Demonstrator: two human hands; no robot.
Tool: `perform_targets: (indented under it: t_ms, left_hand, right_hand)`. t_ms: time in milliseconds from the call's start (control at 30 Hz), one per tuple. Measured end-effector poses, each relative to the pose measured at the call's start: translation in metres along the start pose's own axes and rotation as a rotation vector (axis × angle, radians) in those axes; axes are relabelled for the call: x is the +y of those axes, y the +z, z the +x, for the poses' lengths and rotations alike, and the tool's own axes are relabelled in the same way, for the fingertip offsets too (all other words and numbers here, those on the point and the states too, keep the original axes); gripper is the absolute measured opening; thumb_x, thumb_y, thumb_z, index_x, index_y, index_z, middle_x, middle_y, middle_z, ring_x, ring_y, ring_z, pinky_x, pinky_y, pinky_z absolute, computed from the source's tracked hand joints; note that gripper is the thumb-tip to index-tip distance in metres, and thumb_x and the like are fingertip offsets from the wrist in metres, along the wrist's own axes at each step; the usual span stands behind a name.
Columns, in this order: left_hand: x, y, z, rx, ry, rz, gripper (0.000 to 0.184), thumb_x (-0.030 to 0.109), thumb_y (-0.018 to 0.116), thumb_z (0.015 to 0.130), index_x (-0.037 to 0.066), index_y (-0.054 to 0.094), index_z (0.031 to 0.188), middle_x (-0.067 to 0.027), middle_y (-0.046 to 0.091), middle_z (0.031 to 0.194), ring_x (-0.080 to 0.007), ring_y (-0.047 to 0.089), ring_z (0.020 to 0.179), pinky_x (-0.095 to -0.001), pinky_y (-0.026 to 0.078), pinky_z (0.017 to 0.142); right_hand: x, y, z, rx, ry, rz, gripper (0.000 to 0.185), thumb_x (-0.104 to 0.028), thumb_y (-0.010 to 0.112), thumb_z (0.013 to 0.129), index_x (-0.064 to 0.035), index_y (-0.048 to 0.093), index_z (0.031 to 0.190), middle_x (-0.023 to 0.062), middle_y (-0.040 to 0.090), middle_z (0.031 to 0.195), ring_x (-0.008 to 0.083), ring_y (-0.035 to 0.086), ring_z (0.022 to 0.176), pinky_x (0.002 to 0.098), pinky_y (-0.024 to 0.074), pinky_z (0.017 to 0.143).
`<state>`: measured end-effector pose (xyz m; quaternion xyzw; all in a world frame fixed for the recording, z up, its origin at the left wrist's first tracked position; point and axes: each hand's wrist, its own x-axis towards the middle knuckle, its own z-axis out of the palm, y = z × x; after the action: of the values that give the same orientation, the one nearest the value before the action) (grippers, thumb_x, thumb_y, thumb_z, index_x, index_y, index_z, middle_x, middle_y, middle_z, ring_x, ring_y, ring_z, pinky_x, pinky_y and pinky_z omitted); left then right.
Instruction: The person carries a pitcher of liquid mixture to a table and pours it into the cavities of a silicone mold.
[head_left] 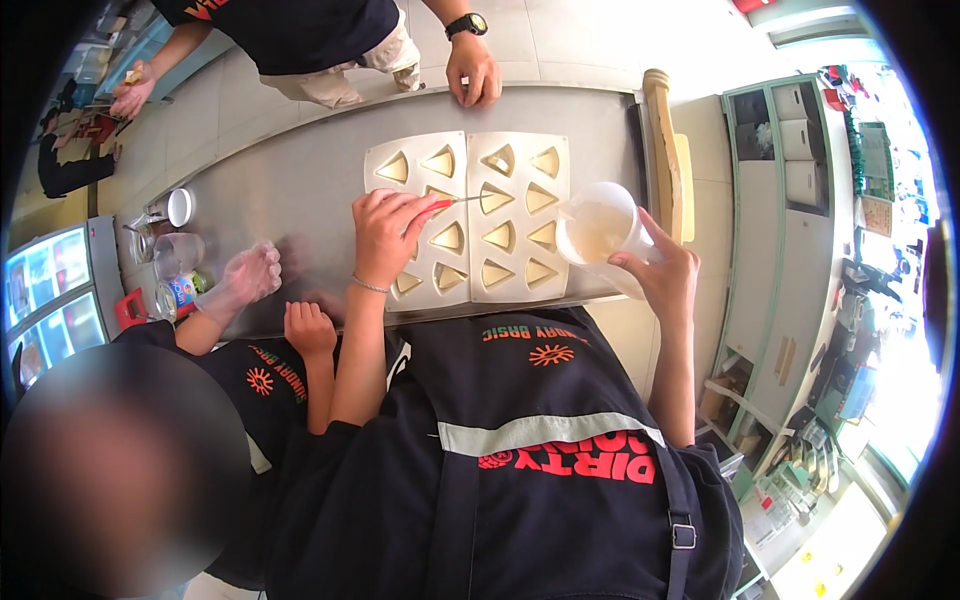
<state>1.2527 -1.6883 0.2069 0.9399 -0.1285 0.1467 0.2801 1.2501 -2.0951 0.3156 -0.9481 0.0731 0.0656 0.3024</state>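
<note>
Two pale mould trays (468, 150) lie side by side on the metal table, with rows of wedge-shaped cavities. My left hand (385, 232) is closed over the left tray, gripping a thin red-handled tool (437, 206). Its slim metal end reaches across the seam to a cavity in the right tray; the exact kind of tool is unclear. In my right hand (665, 268) is a translucent plastic jug (597, 228), tilted beside the right tray's edge. Pale liquid shows inside it. Some cavities look filled with pale material, but how full each is I cannot tell.
A co-worker's gloved hand (255, 272) is at the table's left. Another person's hand (473, 75) rests on the far edge. Jars and tubs (180, 255) crowd the left end. A wooden piece (657, 150) stands at the right end, with cabinets (785, 200) beyond.
</note>
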Motion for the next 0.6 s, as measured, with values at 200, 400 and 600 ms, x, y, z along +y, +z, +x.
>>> perform_targets:
  t_ms: [200,400,600]
  left_hand:
    - [0.001,0.001,0.0,-0.002,-0.004,-0.012,0.025,0.024,0.082,0.093,0.023,0.084,0.118,0.0052,0.077,0.102,-0.0198,0.064,0.103,-0.0403,0.042,0.1]
    - [-0.002,0.002,-0.003,-0.012,-0.024,-0.027,0.025,0.024,0.082,0.094,0.023,0.084,0.118,0.0046,0.077,0.102,-0.0204,0.064,0.105,-0.0404,0.041,0.1]
    - [-0.001,0.005,-0.005,-0.017,-0.041,-0.05,0.024,0.022,0.08,0.095,0.022,0.083,0.119,0.0044,0.077,0.102,-0.021,0.064,0.106,-0.0406,0.041,0.101]
  right_hand:
    - [-0.002,0.0,-0.001,0.018,-0.044,-0.007,0.092,-0.042,0.104,0.063,-0.01,0.073,0.144,0.0172,0.084,0.097,0.0112,0.069,0.074,0.0342,0.0599,0.08]
    - [0.0,-0.007,-0.001,-0.01,0.026,0.054,0.098,-0.049,0.104,0.059,-0.0111,0.073,0.144,0.0158,0.084,0.097,0.0121,0.072,0.079,0.035,0.0609,0.081]
    - [0.008,-0.003,-0.006,0.039,-0.088,0.269,0.094,-0.04,0.105,0.061,-0.0087,0.073,0.144,0.0095,0.085,0.099,0.0072,0.068,0.082,0.0324,0.0611,0.082]
